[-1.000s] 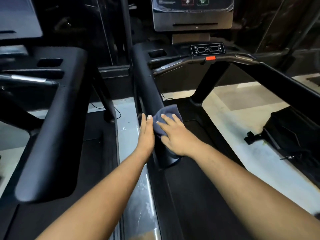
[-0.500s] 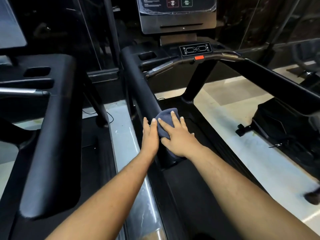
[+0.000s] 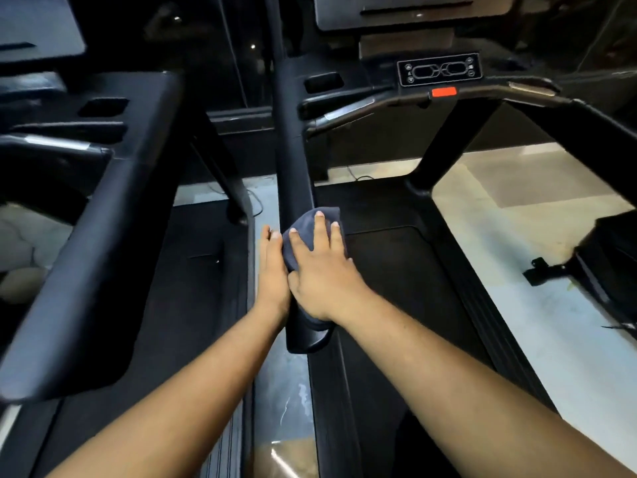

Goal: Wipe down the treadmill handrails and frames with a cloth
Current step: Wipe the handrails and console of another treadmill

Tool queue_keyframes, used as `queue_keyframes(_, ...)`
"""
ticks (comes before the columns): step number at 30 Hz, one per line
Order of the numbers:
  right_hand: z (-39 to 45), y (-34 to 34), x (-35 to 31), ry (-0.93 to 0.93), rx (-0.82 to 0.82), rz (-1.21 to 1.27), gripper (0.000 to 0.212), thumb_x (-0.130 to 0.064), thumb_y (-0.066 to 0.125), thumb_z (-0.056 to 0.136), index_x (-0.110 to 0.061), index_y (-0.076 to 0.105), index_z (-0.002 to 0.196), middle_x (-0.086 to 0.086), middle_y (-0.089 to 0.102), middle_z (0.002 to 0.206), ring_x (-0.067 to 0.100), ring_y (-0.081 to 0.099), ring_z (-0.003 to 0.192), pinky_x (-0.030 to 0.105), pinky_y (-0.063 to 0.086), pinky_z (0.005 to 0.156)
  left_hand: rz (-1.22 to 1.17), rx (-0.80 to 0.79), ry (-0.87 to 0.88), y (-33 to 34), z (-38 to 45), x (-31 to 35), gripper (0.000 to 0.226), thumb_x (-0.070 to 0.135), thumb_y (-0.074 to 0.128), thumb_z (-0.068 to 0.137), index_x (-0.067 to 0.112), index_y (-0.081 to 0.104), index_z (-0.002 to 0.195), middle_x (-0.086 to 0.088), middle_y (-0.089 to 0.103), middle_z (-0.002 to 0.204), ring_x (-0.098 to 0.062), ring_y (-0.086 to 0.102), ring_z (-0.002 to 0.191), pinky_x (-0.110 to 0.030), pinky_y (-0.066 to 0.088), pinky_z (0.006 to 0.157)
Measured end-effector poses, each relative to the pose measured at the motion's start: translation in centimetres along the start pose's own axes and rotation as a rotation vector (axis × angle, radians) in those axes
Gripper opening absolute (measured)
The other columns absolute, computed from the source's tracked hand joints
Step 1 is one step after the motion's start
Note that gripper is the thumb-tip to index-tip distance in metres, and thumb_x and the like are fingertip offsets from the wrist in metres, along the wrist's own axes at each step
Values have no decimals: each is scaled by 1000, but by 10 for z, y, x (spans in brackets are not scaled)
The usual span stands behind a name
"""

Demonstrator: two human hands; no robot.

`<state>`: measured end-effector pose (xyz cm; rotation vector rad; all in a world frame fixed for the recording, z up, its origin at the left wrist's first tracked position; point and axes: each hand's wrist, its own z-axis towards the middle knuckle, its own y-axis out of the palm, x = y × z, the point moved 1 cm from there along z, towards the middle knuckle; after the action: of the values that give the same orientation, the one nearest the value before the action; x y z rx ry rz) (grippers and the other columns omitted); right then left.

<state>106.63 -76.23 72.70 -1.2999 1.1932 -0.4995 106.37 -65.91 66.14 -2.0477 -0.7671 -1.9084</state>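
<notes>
A black treadmill fills the view, its left handrail (image 3: 291,157) running from the console toward me. Near the rail's rounded near end, my right hand (image 3: 322,270) lies flat with spread fingers, pressing a dark grey cloth (image 3: 305,225) over the top and right side of the rail. My left hand (image 3: 272,267) rests flat against the rail's left side, fingers straight, touching the cloth's edge. The right handrail (image 3: 599,132) crosses the upper right. The front crossbar carries a red button (image 3: 444,92).
A second treadmill's wide black handrail (image 3: 103,215) stands close on the left. A strip of shiny floor (image 3: 282,401) runs between the two machines. Pale floor and a dark object (image 3: 613,257) lie to the right. The belt (image 3: 386,270) lies under my right arm.
Both hands and the cloth have stayed near the rail's near end, the right hand shifting slightly along it. My head has tilted down and moved closer, so the console has slid up out of view.
</notes>
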Motion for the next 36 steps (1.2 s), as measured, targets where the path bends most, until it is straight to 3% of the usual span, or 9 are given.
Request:
queue_keyframes(3,-4,4,3,-63,52,37,71,-33,44,102,-29,10,164,6,-22,170,37,-17,156,61,23,121,69,97,-100,-13,-7,-13,77,75,51,93,23,49,150,1,54,151,-13,48,141,-41,33,122)
queue_keyframes(5,-10,5,12,-121,57,119,68,-32,43,102,-29,14,164,4,-16,172,35,-14,157,57,25,121,122,103,-180,-25,-10,-36,79,83,51,88,29,57,145,-2,60,146,-18,51,140,-52,32,122)
queue_keyframes(12,-31,29,40,-174,17,593,73,-31,47,103,-36,7,164,-6,-18,171,25,-6,159,55,21,125,387,273,-171,33,-73,41,79,67,43,93,25,35,160,6,40,163,-3,37,148,-36,28,126)
queue_keyframes(18,35,35,57,111,-105,1304,86,-55,56,94,-50,2,160,-17,0,172,5,3,158,46,13,129,681,37,-104,50,-63,38,76,59,36,98,32,13,165,11,24,169,3,25,152,-35,23,128)
queue_keyframes(20,24,49,58,122,-101,1340,78,-58,51,94,-54,7,158,-18,8,171,5,11,157,46,17,128,792,-5,-41,47,-60,34,79,63,34,100,24,14,165,8,17,172,-1,13,156,-36,15,130)
queue_keyframes(25,-21,76,57,82,-49,1463,78,-62,46,96,-33,19,163,-11,15,171,4,13,156,46,16,129,932,-77,12,47,-63,32,101,86,26,90,19,16,165,8,6,172,0,0,157,-25,5,128)
queue_keyframes(30,73,54,62,202,-67,1429,76,-77,46,88,-51,22,156,-12,22,169,9,19,156,49,19,127,934,-112,30,43,-62,28,97,83,24,93,19,13,165,6,4,173,-2,-3,157,-20,3,127)
queue_keyframes(33,33,59,53,132,-2,1432,77,-61,47,95,-37,19,162,-9,19,171,9,17,157,48,19,128,903,-87,45,35,-58,22,92,79,26,96,19,18,165,-2,14,173,-11,7,159,-33,9,130)
queue_keyframes(36,-10,58,54,-6,-5,1324,70,-41,46,102,-45,8,162,-13,4,172,6,5,158,47,12,129,827,-74,58,34,-53,20,82,72,30,100,17,31,160,-6,38,163,-21,32,153,-53,27,124)
